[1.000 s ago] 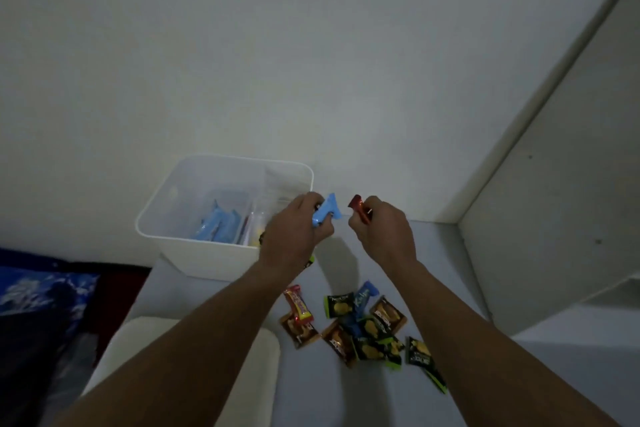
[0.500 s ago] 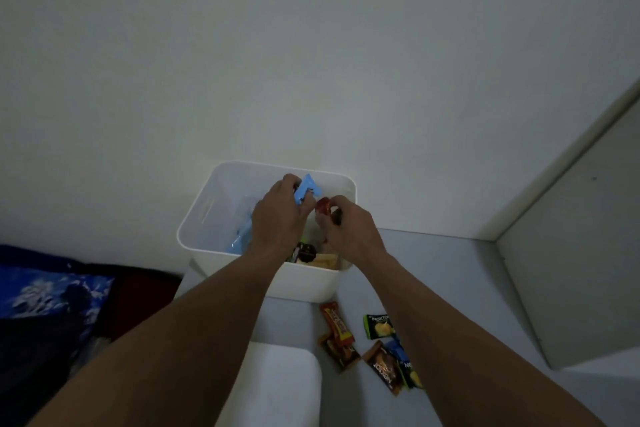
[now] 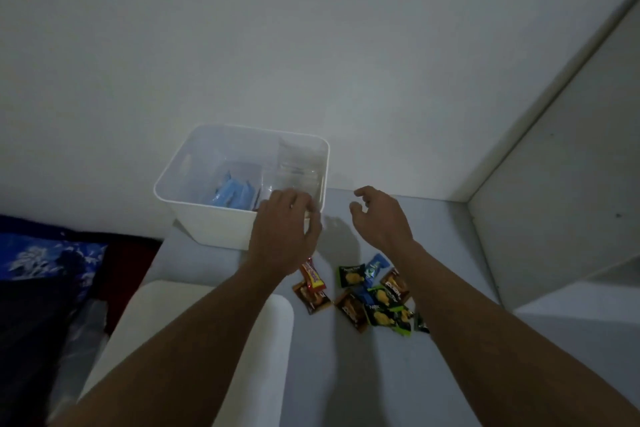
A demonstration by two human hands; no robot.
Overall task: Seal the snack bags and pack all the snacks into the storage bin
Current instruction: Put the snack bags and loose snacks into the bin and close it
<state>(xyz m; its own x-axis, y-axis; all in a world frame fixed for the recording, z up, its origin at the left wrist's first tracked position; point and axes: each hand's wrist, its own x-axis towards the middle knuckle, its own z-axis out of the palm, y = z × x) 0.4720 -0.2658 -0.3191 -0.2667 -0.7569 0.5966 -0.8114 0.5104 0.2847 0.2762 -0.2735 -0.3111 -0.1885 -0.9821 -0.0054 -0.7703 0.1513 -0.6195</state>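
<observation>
Left hand (image 3: 284, 229) at storage bin (image 3: 207, 224) near-right corner, relaxed, empty; right hand (image 3: 381, 218) just right of bin, loosely curled, empty; blue packets (image 3: 232, 192) inside bin; loose snacks (image 3: 374, 295) on desk (image 3: 346, 374) in front of bin.

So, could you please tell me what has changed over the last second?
Both hands let go of their packets, blue from the left hand, red from the right hand, over the storage bin, and drew back empty. The loose snacks on the table stayed put.

Both the left hand (image 3: 284, 229) and right hand (image 3: 381, 218) have let go of their snacks and pulled back from the storage bin (image 3: 207, 222).
</observation>
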